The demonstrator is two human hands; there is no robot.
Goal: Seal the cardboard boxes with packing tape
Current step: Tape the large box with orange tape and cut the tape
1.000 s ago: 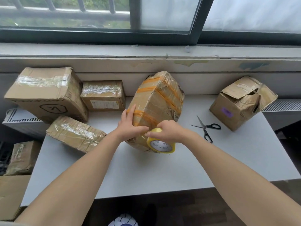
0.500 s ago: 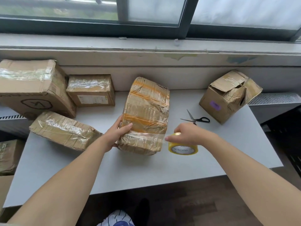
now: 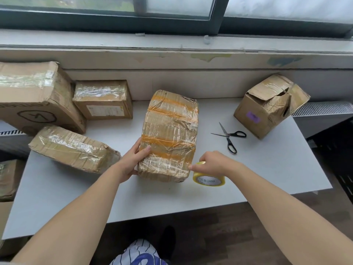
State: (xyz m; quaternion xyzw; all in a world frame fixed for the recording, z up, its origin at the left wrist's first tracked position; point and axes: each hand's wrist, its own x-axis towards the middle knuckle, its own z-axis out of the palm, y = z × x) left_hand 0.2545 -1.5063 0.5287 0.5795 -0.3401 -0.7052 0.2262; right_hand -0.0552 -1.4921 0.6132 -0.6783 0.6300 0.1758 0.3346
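While the left hand (image 3: 133,159) grips the near left edge of the box (image 3: 170,134) lying on the desk (image 3: 267,169), evidently to steady it, the right hand (image 3: 214,163) pinches the tape roll (image 3: 209,180) just beside its right corner, apparently to draw tape taut.

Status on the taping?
Left hand grips middle box. Right hand holds tape roll at its near corner. Scissors lie apart, right of box.
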